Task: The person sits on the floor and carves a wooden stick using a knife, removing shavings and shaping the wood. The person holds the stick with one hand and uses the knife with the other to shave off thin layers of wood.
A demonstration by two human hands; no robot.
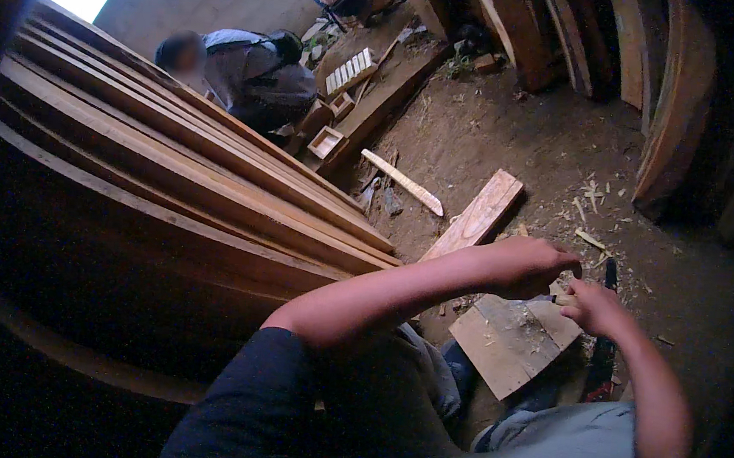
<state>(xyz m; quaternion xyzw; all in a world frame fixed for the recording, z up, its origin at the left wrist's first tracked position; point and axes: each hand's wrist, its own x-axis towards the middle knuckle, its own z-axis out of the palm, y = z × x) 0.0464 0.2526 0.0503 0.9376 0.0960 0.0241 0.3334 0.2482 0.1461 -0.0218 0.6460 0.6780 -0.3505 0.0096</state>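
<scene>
My left hand is closed, fingers curled downward, above a flat wooden board strewn with shavings. Whatever it grips is hidden behind the fingers. My right hand comes in close beside it, with its fingers closed on a short pale handle-like piece. Something dark adjoins that piece on its left side; its kind is too small to make out. The board lies over my legs, and a long dark saw-like strip runs just right of it.
A thick wooden plank and a narrow pale strip lie on the dirt floor amid wood shavings. Long boards are stacked at left; tall slabs lean at right. Another person bends near small wooden boxes.
</scene>
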